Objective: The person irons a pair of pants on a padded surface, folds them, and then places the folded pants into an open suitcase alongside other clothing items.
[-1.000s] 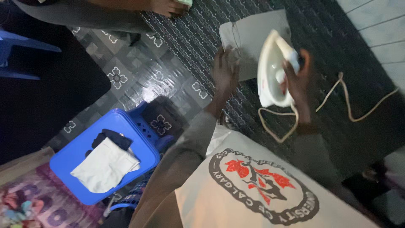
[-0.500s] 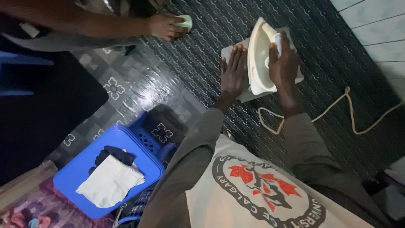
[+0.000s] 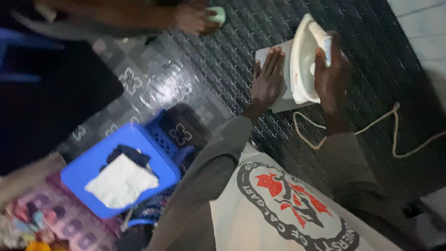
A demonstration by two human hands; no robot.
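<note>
My right hand (image 3: 331,74) grips the handle of a white clothes iron (image 3: 303,60) that rests on a small pale folded cloth (image 3: 278,100) lying on a dark patterned mat (image 3: 232,56). Flat on the cloth's left part lies my left hand (image 3: 268,79), fingers together and stretched out, just beside the iron. The iron's light cord (image 3: 367,128) loops over the mat to the right.
Another person's hand (image 3: 193,18) at the top holds a small pale green object (image 3: 216,14) on the mat. A blue plastic stool (image 3: 118,172) at lower left carries a folded white cloth (image 3: 121,181) and a dark garment. A colourful rug (image 3: 42,223) is at bottom left.
My left hand went from lifting the cloth's edge to pressing flat on it. The iron came down onto the cloth and stays there. The view shifted slightly.
</note>
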